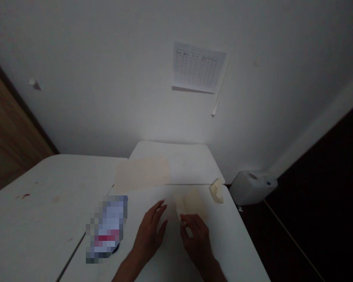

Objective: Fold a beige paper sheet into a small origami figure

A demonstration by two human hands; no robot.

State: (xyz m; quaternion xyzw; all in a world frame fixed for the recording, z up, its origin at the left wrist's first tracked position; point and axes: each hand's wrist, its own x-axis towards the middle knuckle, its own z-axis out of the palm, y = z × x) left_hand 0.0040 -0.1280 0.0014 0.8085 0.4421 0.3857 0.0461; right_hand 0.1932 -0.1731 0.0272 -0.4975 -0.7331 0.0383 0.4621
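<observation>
A thin cream sheet [195,201], paper-like and creased, lies on the white table. My right hand [197,237] pinches the sheet's near left corner between thumb and fingers. Just left of it, my left hand [151,229] hovers over or rests on the table with fingers apart, holding nothing. Beyond my hands, a flat beige sheet [144,172] lies across the seam between table sections. A crumpled cream piece [217,191] sits at the table's right edge.
A blurred-out flat item [107,229] lies left of my hands on the white table [132,258]. A printed chart [198,68] hangs on the wall, a thin white strip [222,88] beside it. A whitish plastic canister [250,188] stands on the floor at right.
</observation>
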